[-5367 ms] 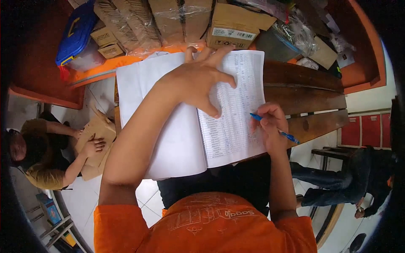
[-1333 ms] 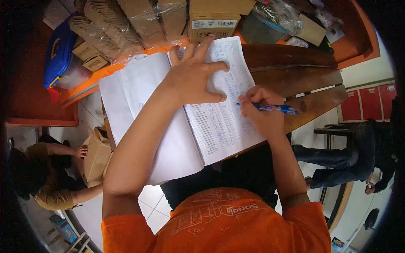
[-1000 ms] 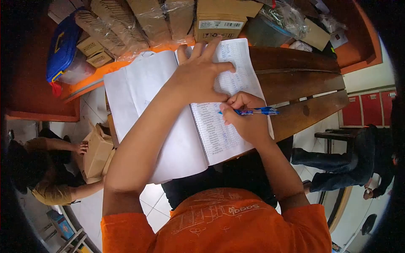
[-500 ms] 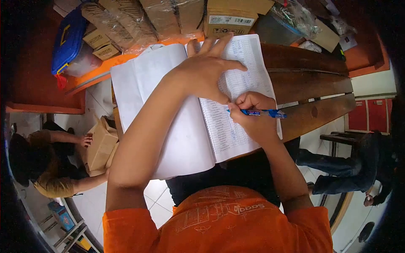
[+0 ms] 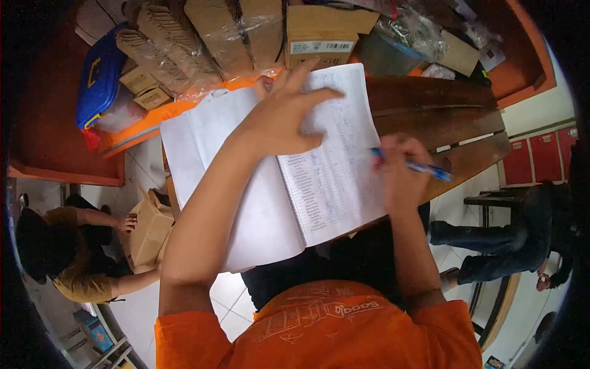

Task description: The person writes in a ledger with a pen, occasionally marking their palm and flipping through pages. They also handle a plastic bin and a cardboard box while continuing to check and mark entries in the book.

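Looking down on a dark slatted wooden table [image 5: 442, 117], lined along its far edge with cardboard boxes [image 5: 316, 37] and, further left, a blue case [image 5: 98, 71]. Off to the left, down on the tiled floor, a co-worker [image 5: 74, 264] with both hands on a brown carton [image 5: 147, 227]; off to the right, a seated person [image 5: 510, 240] in dark clothes.

Lying open across the near left part of the table, a large ledger [image 5: 332, 184], with a blank leaf on the left and a leaf of closely printed rows on the right.

Pressing down on the upper part of the printed leaf, close to the spine, with the left hand [image 5: 279, 120]: flat, fingers spread wide, gripping nothing.

Resting at the right margin of that same leaf with the right hand [image 5: 399, 172], somewhat blurred, fingers curled tight around a blue pen [image 5: 424, 167]. Pointing its tip up and left toward the page; trailing its barrel right and slightly down over the bare table, so roughly along the printed rows rather than across them. Printed rows just left of the tip, nearer to the right hand than to the left, with clear paper between the two hands.
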Demonstrator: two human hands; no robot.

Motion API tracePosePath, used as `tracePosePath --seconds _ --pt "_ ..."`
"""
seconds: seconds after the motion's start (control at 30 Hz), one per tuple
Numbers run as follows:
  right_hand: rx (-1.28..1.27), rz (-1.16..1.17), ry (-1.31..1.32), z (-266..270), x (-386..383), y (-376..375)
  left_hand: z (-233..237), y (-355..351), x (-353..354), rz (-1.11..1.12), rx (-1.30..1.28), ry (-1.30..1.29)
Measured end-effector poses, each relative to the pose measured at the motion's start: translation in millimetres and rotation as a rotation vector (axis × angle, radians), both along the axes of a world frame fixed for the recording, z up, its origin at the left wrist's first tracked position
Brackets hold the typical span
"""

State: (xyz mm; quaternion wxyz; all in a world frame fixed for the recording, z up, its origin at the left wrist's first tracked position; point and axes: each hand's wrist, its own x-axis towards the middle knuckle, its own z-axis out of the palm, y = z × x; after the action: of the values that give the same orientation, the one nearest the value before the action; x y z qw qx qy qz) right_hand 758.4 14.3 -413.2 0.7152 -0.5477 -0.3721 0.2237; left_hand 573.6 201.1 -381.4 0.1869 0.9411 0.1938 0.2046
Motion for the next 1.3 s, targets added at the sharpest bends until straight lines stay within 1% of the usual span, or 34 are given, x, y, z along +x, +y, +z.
tracePosePath --seconds 0.03,0.07,0.1,0.13,0.17,0.2,0.23,0.3,0.33,0.37,0.4,0.43,0.47,0.5,0.53,0.57,0.6,0.63,0.7,0.73,0.77,0.8,0.87,0.93,1.0,1.03,1.1,1.23,1.3 --pt "-0.005 -0.106 0.043 6.8 16.5 -4.6 0.6 1.1 -0.2 0.030 -0.015 -0.079" --pt "-0.012 -0.214 0.088 14.9 30.5 -9.9 -1.3 3.8 -1.5 0.033 -0.012 -0.087" --pt "-0.008 -0.213 0.080 19.2 39.9 -13.6 -3.2 8.7 -3.4 0.062 -0.030 -0.160" --pt "0.027 -0.157 0.134 23.6 48.2 -17.5 -4.4 14.5 -4.4 0.089 -0.049 -0.234" --pt "0.060 -0.100 0.186 27.4 56.1 -21.6 -3.4 19.1 -5.1 0.085 -0.048 -0.244" --pt "0.004 -0.057 0.109 20.9 63.8 -24.8 -3.4 23.2 -5.9 0.050 -0.247 -0.304" --pt "-0.003 -0.058 0.097 18.2 66.2 -28.1 -5.6 25.9 -6.1 0.015 -0.452 -0.363" --pt "-0.185 -0.098 -0.024 16.6 60.4 -36.1 -5.8 22.3 -6.3 0.024 -0.478 -0.376" --pt "-0.202 -0.091 -0.033 16.6 54.9 -42.3 -6.3 20.0 -6.9 0.025 -0.315 -0.324" --pt "-0.191 -0.024 -0.098 17.1 47.9 -49.8 -5.8 18.1 -7.3 0.027 -0.153 -0.269" --pt "-0.179 0.044 -0.158 17.1 41.3 -56.1 -5.7 17.2 -7.9 0.035 -0.167 -0.273" --pt "-0.190 0.049 -0.161 15.6 35.9 -60.2 -5.4 17.4 -8.3 0.031 -0.065 -0.177" --pt "-0.200 0.196 -0.222 13.3 30.5 -63.5 -4.2 16.7 -8.5 0.024 0.039 -0.078" --pt "-0.205 0.340 -0.281 11.4 25.6 -65.8 -1.8 14.9 -8.0 0.024 0.034 -0.077" --pt "-0.209 0.338 -0.280 10.1 20.2 -67.1 1.1 12.9 -7.3 0.057 0.034 -0.015" --pt "-0.321 0.350 -0.252 8.8 14.8 -68.1 1.6 11.6 -6.6 0.089 0.035 0.048" --pt "-0.433 0.361 -0.223 7.9 12.4 -69.1 -0.4 11.4 -6.4 0.087 0.032 0.048" --pt "-0.437 0.360 -0.222 6.9 14.2 -69.0 -3.1 11.9 -6.9 0.086 0.069 0.022" --pt "-0.294 0.433 -0.115 4.9 22.4 -66.7 -2.4 9.1 -6.4 0.085 0.097 -0.009" --pt "-0.299 0.428 -0.115 5.3 25.0 -65.3 1.7 8.7 -7.0 0.096 0.058 0.057" --pt "-0.291 0.470 -0.180 5.9 28.2 -63.1 5.1 8.3 -6.2 0.107 0.023 0.121" --pt "-0.284 0.512 -0.244 6.2 31.0 -61.8 1.8 9.8 -5.4 0.103 0.021 0.118" --pt "-0.315 0.499 -0.295 3.4 35.5 -62.2 -4.6 12.0 -4.3 0.092 -0.007 0.030" --pt "-0.343 0.485 -0.345 -1.4 36.9 -64.2 -1.5 10.5 -4.8 0.100 0.017 0.056" --pt "-0.340 0.339 -0.323 -7.0 31.3 -65.6 -0.3 7.8 -4.3 0.108 0.042 0.085" --pt "-0.343 0.337 -0.322 -7.3 28.4 -66.6 -1.6 7.1 -4.5 0.122 0.084 0.086" --pt "-0.324 0.286 -0.133 -7.5 24.1 -67.1 -2.2 7.5 -4.5 0.139 0.126 0.086" --pt "-0.327 0.305 -0.154 -6.7 24.7 -66.6 -2.7 9.6 -5.1 0.118 0.104 0.086" --pt "-0.303 0.308 -0.375 -11.0 29.1 -66.7 -2.6 9.8 -5.8 0.127 0.109 0.095"
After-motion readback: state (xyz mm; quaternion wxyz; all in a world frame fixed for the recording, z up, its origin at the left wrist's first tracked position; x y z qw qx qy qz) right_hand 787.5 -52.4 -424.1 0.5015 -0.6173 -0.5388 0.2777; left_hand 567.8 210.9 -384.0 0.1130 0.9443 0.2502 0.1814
